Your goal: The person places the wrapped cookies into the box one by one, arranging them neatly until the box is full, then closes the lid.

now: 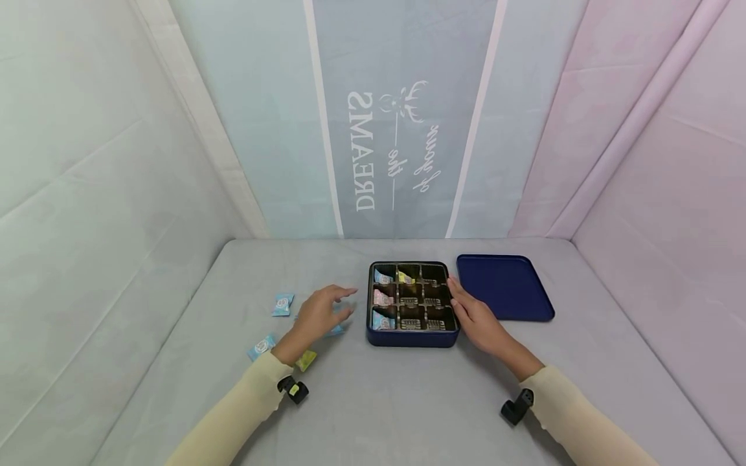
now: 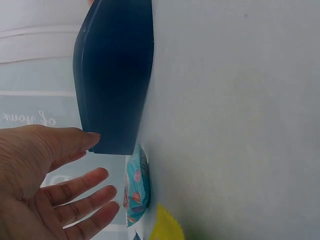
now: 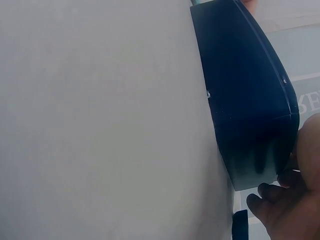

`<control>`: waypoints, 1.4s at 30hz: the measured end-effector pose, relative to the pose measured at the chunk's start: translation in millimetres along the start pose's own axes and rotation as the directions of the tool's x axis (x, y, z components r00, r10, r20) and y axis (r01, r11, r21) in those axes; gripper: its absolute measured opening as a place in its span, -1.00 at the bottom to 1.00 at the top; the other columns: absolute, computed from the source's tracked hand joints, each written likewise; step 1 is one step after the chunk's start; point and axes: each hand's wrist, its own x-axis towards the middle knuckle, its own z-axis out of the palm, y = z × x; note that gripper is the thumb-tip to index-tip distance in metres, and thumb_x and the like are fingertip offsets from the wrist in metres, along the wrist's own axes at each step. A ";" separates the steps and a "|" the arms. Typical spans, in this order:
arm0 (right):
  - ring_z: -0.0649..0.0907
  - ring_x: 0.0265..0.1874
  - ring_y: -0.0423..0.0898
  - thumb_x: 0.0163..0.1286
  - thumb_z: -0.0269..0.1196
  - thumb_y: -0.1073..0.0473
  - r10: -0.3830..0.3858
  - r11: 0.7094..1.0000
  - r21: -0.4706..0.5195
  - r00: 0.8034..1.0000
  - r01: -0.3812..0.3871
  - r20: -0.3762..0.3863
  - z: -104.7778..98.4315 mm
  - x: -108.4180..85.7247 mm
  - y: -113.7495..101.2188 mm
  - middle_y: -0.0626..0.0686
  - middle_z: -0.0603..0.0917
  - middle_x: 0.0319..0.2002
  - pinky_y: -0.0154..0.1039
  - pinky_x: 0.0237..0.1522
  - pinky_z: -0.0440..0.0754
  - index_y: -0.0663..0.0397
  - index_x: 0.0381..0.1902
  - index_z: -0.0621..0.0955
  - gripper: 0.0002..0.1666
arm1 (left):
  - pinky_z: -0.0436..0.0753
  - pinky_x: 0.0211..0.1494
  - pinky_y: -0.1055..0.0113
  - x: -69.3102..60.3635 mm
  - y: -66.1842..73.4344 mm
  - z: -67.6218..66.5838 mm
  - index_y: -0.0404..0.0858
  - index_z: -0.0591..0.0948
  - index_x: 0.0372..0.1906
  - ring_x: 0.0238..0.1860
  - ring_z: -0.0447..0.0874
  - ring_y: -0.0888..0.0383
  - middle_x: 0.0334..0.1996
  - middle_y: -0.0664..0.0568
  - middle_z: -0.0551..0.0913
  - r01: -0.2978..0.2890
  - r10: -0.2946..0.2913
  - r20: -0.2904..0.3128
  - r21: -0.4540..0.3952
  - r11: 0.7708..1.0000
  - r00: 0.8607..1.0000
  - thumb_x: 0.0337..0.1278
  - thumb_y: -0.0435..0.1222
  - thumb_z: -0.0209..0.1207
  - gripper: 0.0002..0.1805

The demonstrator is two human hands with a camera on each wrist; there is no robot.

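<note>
A careful pinch looks to be the key to what appears to be the loading of a navy tin (image 1: 412, 339), where blue candies (image 1: 381, 321) sit at 11 and 7 o'clock, a pink candy (image 1: 383, 298) at 9 and a yellow candy (image 1: 406, 277) at 12. Taking one packet by its edge and lowering it flat between the dividers should serve best, with just enough pressure opposite to stop the tin sliding. A person's left hand (image 1: 317, 317) hovers at the tin's 9 o'clock, apart from the wall, thumb and forefinger spread, grasping nothing; a blue packet (image 1: 335, 331) lies partly hidden beside it. The right hand (image 1: 474, 320) rests at 3 o'clock, fingers extended along the tin's side, unclenched. Other loose packets (image 1: 283, 304) lie between 8 and 9; the navy lid (image 1: 506, 287), near 3.
</note>
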 end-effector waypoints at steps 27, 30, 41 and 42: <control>0.09 0.56 0.17 0.69 -0.08 0.20 -0.022 1.000 -0.011 1.000 0.022 -0.019 11.6 -6.0 9.1 0.10 -0.04 0.61 0.21 0.43 0.21 0.26 0.59 0.09 -0.37 | 0.67 -0.01 0.07 -23.8 -14.1 3.0 -0.16 0.78 0.02 0.01 0.70 0.01 0.01 0.01 0.73 0.094 -0.096 0.071 0.025 0.995 0.993 0.12 -0.29 0.46 -0.67; 0.08 0.56 0.15 0.69 -0.07 0.20 -0.023 1.000 -0.015 1.000 0.023 -0.017 12.1 -6.6 10.5 0.10 -0.04 0.61 0.22 0.43 0.21 0.26 0.59 0.08 -0.36 | 0.67 0.02 0.06 -25.4 -14.6 2.8 -0.15 0.78 0.01 0.02 0.70 0.01 0.00 0.01 0.74 0.093 -0.095 0.079 0.022 0.995 0.992 0.12 -0.29 0.46 -0.68; 0.08 0.57 0.13 0.69 -0.07 0.20 -0.039 0.999 -0.018 0.999 0.038 -0.027 16.0 -8.9 17.0 0.09 -0.05 0.61 0.21 0.43 0.21 0.24 0.60 0.08 -0.36 | 0.66 0.05 0.10 -31.0 -20.5 4.1 -0.15 0.79 -0.03 0.01 0.70 0.06 -0.03 0.04 0.76 0.056 -0.058 0.108 0.019 0.998 0.992 -0.04 -0.26 0.55 -0.62; 0.08 0.57 0.15 0.69 -0.07 0.20 -0.042 0.999 -0.017 0.999 0.042 -0.029 16.3 -9.3 17.2 0.10 -0.05 0.61 0.22 0.43 0.21 0.25 0.60 0.08 -0.36 | 0.66 0.06 0.10 -31.6 -20.7 4.3 -0.15 0.79 -0.02 0.02 0.70 0.05 -0.03 0.04 0.76 0.051 -0.053 0.113 0.020 0.998 0.992 -0.06 -0.27 0.56 -0.60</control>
